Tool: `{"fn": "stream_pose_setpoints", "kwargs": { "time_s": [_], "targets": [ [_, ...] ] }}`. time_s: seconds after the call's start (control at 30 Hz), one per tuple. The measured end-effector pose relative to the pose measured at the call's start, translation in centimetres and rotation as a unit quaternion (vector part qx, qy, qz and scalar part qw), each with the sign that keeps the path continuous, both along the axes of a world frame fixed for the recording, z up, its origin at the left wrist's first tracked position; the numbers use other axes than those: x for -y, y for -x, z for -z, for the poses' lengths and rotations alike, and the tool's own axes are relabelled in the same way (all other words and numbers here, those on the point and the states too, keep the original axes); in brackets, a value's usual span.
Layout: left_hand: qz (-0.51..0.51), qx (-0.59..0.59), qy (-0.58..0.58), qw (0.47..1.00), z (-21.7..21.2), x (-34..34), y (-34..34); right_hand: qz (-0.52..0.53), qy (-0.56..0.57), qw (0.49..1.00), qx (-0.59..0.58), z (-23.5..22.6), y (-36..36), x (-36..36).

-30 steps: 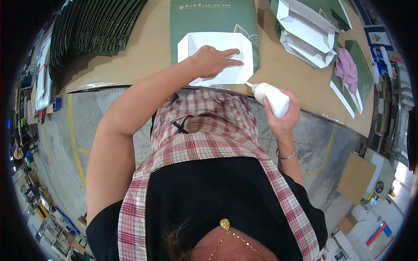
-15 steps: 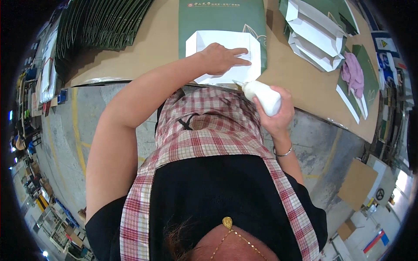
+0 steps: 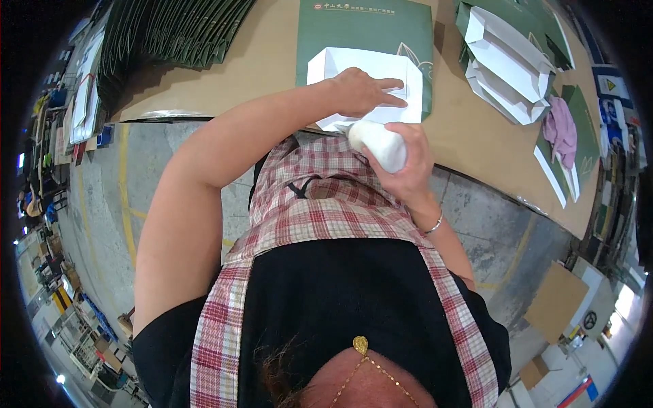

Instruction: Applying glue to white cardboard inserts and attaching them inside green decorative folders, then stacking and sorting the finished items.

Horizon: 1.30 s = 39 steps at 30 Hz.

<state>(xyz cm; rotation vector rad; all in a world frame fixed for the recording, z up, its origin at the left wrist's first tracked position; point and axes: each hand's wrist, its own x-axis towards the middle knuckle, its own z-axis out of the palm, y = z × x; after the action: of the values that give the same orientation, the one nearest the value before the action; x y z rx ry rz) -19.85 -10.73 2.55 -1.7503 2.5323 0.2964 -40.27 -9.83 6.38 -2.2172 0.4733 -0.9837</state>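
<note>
Left hand pins a white folded sheet, right hand tips a white bottle to its near edge

The left hand [image 3: 364, 92] lies flat, fingers together and stretched, on the white folded paper [image 3: 354, 71] atop a green paper bag [image 3: 367, 27] on the brown table [image 3: 272, 61], seemingly steadying it. The right hand [image 3: 408, 166] wraps closed around the white squeeze bottle [image 3: 377, 143], nozzle angled at the paper's near edge
</note>
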Motion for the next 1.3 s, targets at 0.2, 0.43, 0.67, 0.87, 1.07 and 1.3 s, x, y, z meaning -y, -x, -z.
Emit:
{"fn": "stream_pose_setpoints", "kwargs": {
  "time_s": [0.2, 0.43, 0.67, 0.87, 1.07, 1.3],
  "targets": [
    [-0.008, 0.008, -0.048, 0.999, -0.2, 0.5, 0.2, 0.042, -0.075, 0.996, -0.011, -2.5, 0.4, 1.6],
    [0.009, -0.004, 0.014, 1.0, 0.6, -0.1, -0.1, 0.188, -0.051, 0.932, -0.304, -9.8, 11.4, 15.1],
    [-0.012, 0.001, -0.013, 1.0, -0.4, -0.4, 0.0, 0.139, 0.066, 0.768, -0.621, -3.8, 14.9, 24.2],
    [-0.015, 0.02, 0.01, 1.0, -0.1, -0.7, 0.2, 0.179, 0.154, 0.797, -0.556, -2.2, 8.8, 20.4],
    [-0.046, 0.039, -0.045, 0.997, -2.4, -0.7, 1.0, 0.029, 0.008, 0.958, -0.285, 1.2, -0.8, 17.4],
    [-0.077, -0.121, 0.09, 0.986, -2.8, -2.2, 1.6, 0.012, -0.085, 0.948, -0.308, 4.4, -1.8, 18.7]
  ]
}}
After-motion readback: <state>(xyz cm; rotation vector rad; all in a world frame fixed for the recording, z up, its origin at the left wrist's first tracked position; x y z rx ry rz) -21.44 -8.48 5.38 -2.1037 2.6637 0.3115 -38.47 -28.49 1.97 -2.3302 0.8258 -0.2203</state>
